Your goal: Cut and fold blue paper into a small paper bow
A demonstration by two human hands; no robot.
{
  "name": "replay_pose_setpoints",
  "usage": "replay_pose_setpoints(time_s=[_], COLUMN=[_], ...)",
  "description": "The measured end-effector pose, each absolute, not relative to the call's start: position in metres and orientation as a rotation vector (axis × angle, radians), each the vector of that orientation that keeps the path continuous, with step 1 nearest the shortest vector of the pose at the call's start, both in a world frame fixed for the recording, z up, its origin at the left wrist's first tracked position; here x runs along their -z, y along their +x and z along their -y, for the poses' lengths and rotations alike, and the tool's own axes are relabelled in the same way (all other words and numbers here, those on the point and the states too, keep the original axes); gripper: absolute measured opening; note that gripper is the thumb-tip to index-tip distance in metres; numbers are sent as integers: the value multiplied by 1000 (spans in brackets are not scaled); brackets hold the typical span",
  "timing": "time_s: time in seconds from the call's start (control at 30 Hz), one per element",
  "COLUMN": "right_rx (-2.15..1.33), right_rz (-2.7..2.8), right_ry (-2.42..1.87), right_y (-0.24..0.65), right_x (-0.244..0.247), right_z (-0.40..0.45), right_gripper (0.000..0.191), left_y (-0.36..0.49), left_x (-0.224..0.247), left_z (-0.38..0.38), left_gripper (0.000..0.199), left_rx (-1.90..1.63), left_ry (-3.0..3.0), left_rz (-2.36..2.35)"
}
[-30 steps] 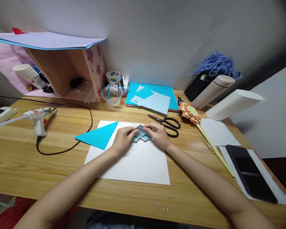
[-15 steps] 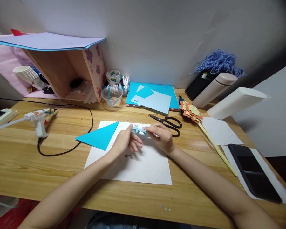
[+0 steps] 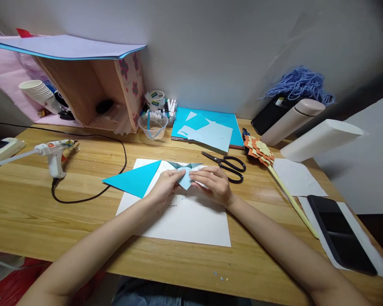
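Note:
A pale blue folded paper piece [image 3: 185, 180] is held between my two hands above a white sheet [image 3: 181, 223]. It tapers to a point toward me, and darker pointed flaps spread out at its far end. My left hand [image 3: 166, 183] pinches its left side, thumb on top. On the right side, my right hand [image 3: 215, 183] grips it with fingers laid over the edge. A bright blue paper triangle [image 3: 135, 179] lies left of my left hand, partly over the white sheet. Black-handled scissors [image 3: 228, 165] rest just beyond my right hand.
A glue gun [image 3: 55, 157] with a black cord stands at left. Behind are a pink box [image 3: 127, 89], a clear plastic bowl [image 3: 153, 127] and blue paper with offcuts [image 3: 215, 136]. Toward the right lie a paper flower [image 3: 258, 149], a phone [image 3: 341, 233] and a bottle [image 3: 292, 121].
The folded paper has turned so its broad face and near point show. My right fingers have gone from a fingertip pinch to lying along its side. The view has shifted slightly.

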State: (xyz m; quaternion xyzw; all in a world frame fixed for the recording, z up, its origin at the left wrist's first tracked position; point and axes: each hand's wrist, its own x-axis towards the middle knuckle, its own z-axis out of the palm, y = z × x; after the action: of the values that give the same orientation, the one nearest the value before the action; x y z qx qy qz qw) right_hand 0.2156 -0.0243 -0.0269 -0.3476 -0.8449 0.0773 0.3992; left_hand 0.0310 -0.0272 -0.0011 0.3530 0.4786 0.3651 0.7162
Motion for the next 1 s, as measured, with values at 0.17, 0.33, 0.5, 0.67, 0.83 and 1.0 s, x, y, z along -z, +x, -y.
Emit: replay_pose_setpoints(time_s=[0.17, 0.33, 0.5, 0.67, 0.83, 1.0], right_rx=[-500, -1195, -1252, -1186, -1183, -1201], right_rz=[1718, 1516, 1416, 1386, 1371, 1363], right_ry=[-1185, -1131, -1095, -1158, -1191, -1186], right_y=[206, 198, 198, 201, 202, 201], right_x=[27, 29, 30, 32, 31, 29], right_z=[28, 26, 21, 18, 16, 15], right_gripper=[15, 26, 26, 27, 27, 26], left_y=[34, 36, 35, 33, 32, 30], left_x=[-6, -2, 4, 6, 6, 12], left_z=[29, 29, 28, 28, 26, 22], left_gripper=[29, 33, 34, 37, 34, 37], left_rx=[-896, -938, -906, -890, -860, -856], left_ry=[907, 1004, 1002, 989, 984, 1026], left_rz=[-1221, -1264, -1267, -1270, -1277, -1261])
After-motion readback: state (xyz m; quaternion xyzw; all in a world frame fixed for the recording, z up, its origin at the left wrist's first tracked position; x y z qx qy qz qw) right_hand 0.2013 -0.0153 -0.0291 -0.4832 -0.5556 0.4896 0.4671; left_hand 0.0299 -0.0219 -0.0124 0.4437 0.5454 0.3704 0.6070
